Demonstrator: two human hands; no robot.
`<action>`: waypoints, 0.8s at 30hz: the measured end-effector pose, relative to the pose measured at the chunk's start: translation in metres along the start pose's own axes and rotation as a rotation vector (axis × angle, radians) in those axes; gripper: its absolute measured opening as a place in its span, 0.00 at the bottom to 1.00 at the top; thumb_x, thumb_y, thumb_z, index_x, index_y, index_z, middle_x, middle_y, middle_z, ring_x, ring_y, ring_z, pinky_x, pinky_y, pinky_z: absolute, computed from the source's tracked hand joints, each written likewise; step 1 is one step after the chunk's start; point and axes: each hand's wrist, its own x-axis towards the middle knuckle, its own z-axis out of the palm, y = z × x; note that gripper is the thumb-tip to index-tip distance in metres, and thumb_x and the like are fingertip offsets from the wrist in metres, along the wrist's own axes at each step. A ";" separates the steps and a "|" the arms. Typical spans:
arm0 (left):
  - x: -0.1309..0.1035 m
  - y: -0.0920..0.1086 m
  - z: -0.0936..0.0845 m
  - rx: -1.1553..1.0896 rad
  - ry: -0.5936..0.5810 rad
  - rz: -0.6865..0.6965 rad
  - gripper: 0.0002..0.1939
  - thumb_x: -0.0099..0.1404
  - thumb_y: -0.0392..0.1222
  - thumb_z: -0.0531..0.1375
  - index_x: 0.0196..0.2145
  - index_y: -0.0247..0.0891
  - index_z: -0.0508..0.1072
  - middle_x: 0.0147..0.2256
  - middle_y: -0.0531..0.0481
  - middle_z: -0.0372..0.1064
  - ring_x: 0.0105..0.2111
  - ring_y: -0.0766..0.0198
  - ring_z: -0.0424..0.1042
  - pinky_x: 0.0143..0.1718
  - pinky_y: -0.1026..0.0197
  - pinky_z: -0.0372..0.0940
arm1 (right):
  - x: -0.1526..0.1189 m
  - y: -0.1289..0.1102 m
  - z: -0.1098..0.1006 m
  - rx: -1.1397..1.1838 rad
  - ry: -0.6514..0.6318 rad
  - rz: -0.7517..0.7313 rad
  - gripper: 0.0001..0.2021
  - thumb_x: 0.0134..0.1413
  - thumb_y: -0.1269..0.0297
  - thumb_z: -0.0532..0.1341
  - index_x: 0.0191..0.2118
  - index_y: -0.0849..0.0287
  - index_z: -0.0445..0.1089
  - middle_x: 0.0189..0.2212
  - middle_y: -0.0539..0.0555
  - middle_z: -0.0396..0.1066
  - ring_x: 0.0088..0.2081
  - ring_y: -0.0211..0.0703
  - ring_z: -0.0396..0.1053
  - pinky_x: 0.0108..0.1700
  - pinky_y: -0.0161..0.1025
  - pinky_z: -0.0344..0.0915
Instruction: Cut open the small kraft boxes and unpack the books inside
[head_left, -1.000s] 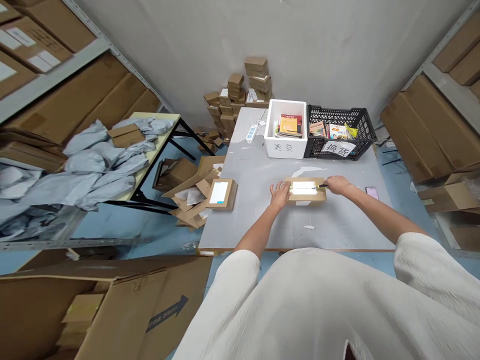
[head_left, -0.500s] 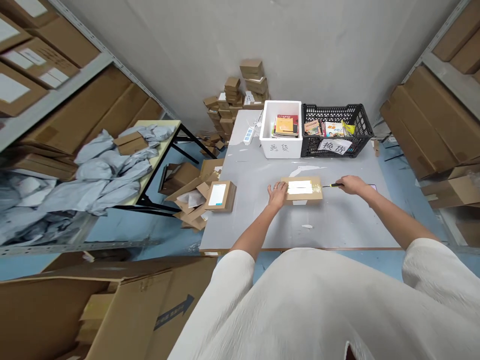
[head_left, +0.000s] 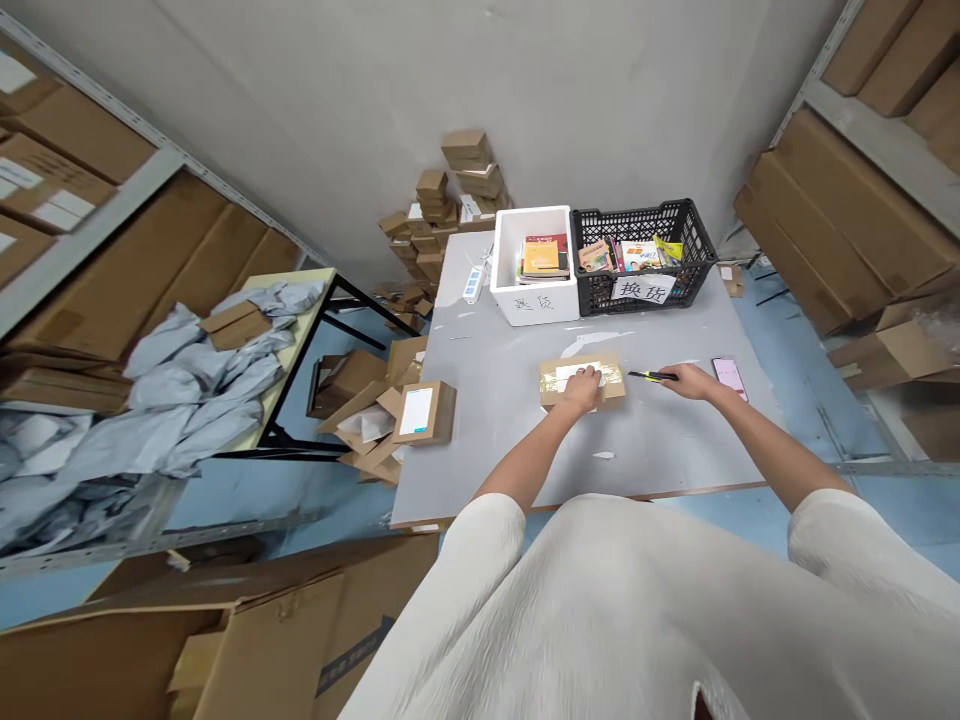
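A small taped cardboard parcel (head_left: 611,382) with a white label lies flat on the grey table (head_left: 510,410). My left hand (head_left: 583,388) rests on top of the parcel, over its label. My right hand (head_left: 688,381) is just right of the parcel and grips a small yellow-and-black utility knife (head_left: 651,376), whose tip points at the parcel's right end without touching it.
A phone (head_left: 728,375) lies right of my right hand. At the table's far edge stand a white foam box (head_left: 532,298) and a black crate (head_left: 637,290) with books, plus a power strip (head_left: 472,284). Another labelled parcel (head_left: 424,412) sits at the table's left edge. Cardboard stacks surround the table.
My left hand has moved from the parcel's left end onto its top. My right hand drew the knife off the parcel to the right. The view has shifted.
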 end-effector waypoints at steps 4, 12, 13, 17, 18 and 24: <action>0.002 0.001 0.000 0.033 -0.030 -0.002 0.26 0.65 0.43 0.72 0.59 0.43 0.72 0.61 0.37 0.70 0.63 0.40 0.69 0.65 0.44 0.64 | 0.000 0.004 0.002 0.060 0.003 -0.008 0.20 0.71 0.55 0.58 0.59 0.54 0.81 0.47 0.56 0.85 0.45 0.52 0.79 0.45 0.39 0.69; -0.003 0.006 0.005 0.120 -0.006 0.005 0.31 0.64 0.42 0.73 0.63 0.43 0.69 0.62 0.37 0.68 0.64 0.41 0.70 0.76 0.36 0.44 | 0.029 0.002 0.005 0.044 0.024 -0.093 0.20 0.73 0.56 0.58 0.63 0.54 0.79 0.49 0.57 0.85 0.44 0.51 0.79 0.46 0.39 0.68; -0.003 0.006 0.005 0.143 -0.014 0.008 0.32 0.65 0.43 0.72 0.63 0.43 0.68 0.63 0.38 0.67 0.64 0.41 0.70 0.76 0.36 0.43 | 0.034 0.001 0.005 0.016 0.017 -0.098 0.20 0.73 0.56 0.59 0.62 0.53 0.79 0.49 0.57 0.85 0.45 0.51 0.79 0.45 0.39 0.68; -0.008 0.007 0.006 0.177 -0.021 0.008 0.33 0.67 0.44 0.71 0.66 0.44 0.66 0.63 0.38 0.67 0.63 0.44 0.71 0.77 0.36 0.43 | 0.051 -0.004 0.002 -0.117 -0.036 -0.118 0.19 0.73 0.56 0.57 0.60 0.48 0.81 0.50 0.55 0.84 0.47 0.54 0.78 0.43 0.40 0.66; -0.009 0.007 0.006 0.175 -0.018 0.008 0.34 0.67 0.44 0.71 0.66 0.43 0.65 0.63 0.38 0.67 0.62 0.45 0.72 0.77 0.37 0.43 | 0.055 -0.006 0.001 -0.157 -0.045 -0.132 0.19 0.73 0.58 0.56 0.60 0.48 0.81 0.49 0.56 0.84 0.47 0.54 0.78 0.43 0.40 0.65; -0.015 0.006 0.008 0.156 0.004 0.022 0.34 0.67 0.44 0.71 0.67 0.44 0.65 0.63 0.39 0.66 0.62 0.45 0.72 0.77 0.38 0.43 | 0.077 -0.021 0.001 -0.283 -0.051 -0.206 0.17 0.72 0.62 0.56 0.55 0.52 0.82 0.50 0.60 0.83 0.48 0.55 0.77 0.45 0.42 0.64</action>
